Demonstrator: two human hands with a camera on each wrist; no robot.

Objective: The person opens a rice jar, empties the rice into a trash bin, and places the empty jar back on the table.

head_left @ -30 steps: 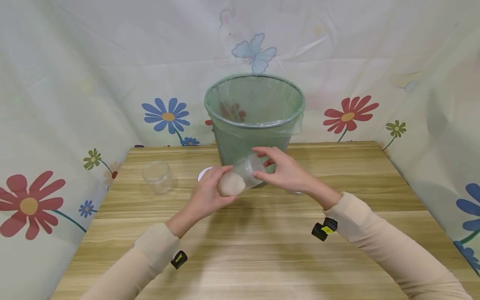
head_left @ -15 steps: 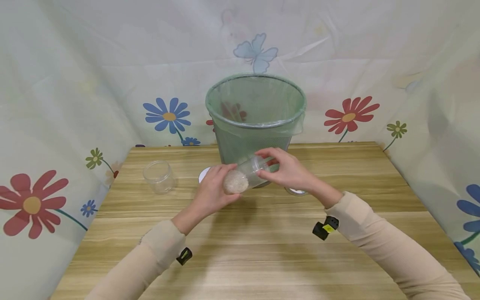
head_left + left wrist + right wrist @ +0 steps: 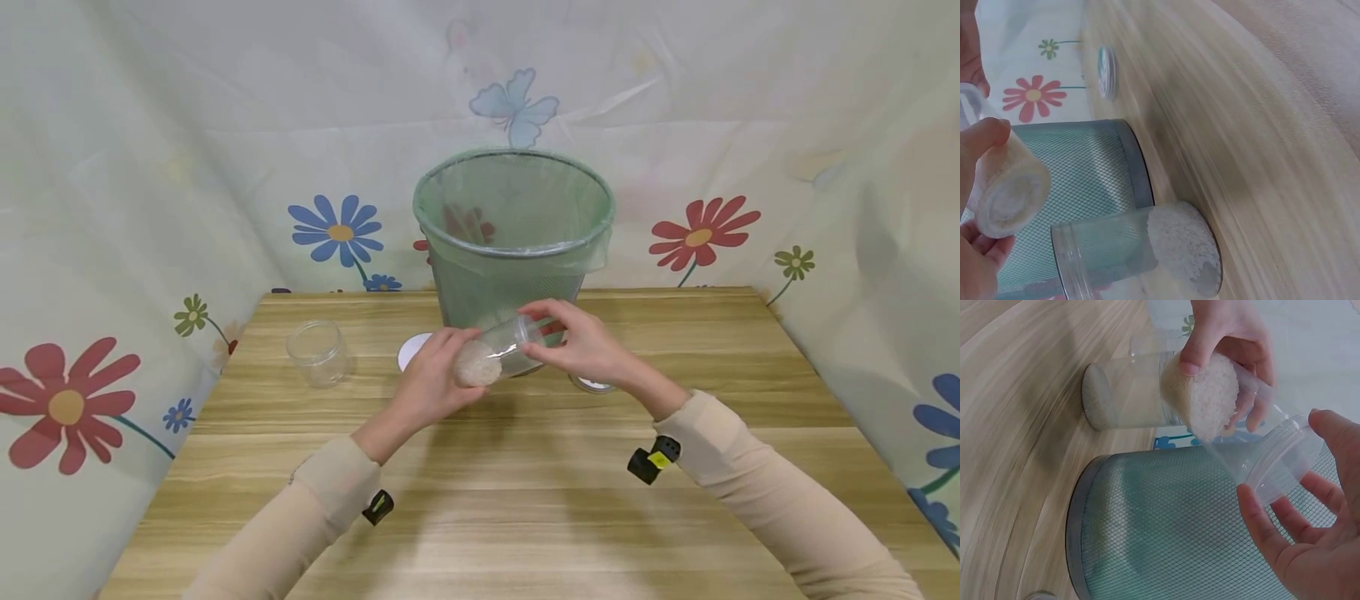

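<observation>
Just before the mesh bin (image 3: pixel 513 242), both hands grasped a tilted rice jar (image 3: pixel 495 352): left hand (image 3: pixel 429 385) at seven o'clock, right hand (image 3: pixel 583 346) at two.

Left hand (image 3: pixel 1225 337) gripping rice-filled jar (image 3: pixel 1235 434) base, right hand (image 3: pixel 1310 537) at its mouth, mesh bin (image 3: pixel 1166 531) beneath

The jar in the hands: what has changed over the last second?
Both hands, left and right, keep their grip on the tilted jar, which has shifted slightly right and away, towards the bin. The empty jar and the lids have not moved.
</observation>
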